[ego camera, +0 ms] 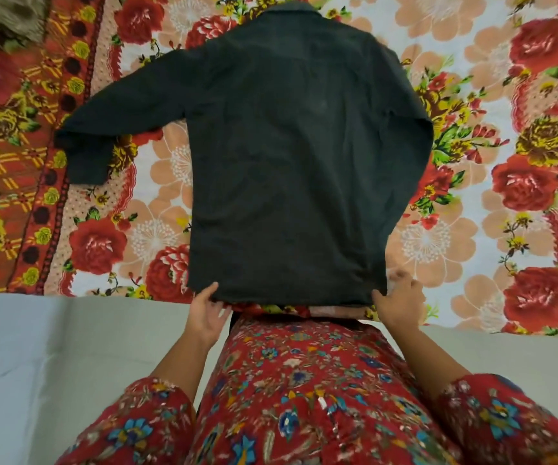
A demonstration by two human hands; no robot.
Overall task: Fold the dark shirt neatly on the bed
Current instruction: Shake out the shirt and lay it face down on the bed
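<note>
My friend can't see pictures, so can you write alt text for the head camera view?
A dark shirt lies spread flat on a flowery bedspread, one sleeve stretched out sideways. The person's left hand and right hand hold its bottom corners.

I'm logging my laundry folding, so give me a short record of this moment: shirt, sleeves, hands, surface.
shirt: dark shirt flat, back up, collar away from the person
sleeves: left sleeve spread out sideways; the other lies along the shirt's side
left hand: pinches the near hem corner
right hand: holds the other hem corner
surface: floral bedsheet
</note>
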